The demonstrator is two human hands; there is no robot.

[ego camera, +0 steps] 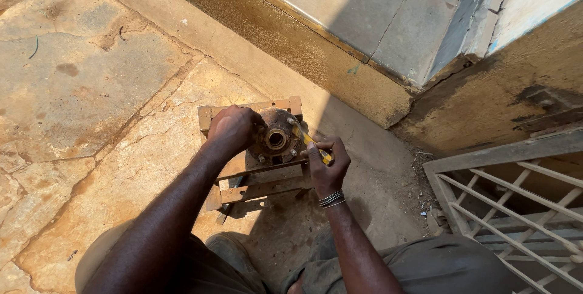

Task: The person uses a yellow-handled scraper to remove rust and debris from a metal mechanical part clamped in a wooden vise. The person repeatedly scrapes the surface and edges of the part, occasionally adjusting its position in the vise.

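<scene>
On cracked stone paving [91, 87], a small wooden stand [255, 178] carries a rusty wheel hub [276, 139], which is steadied at its left rim by the closed left hand [231, 130]. The hub is judged heavy, rigid and gritty, best gripped by its flange. A yellow-handled tool [311, 142], probably a screwdriver, is clamped in the right hand [327, 163] against the hub's studs.
</scene>
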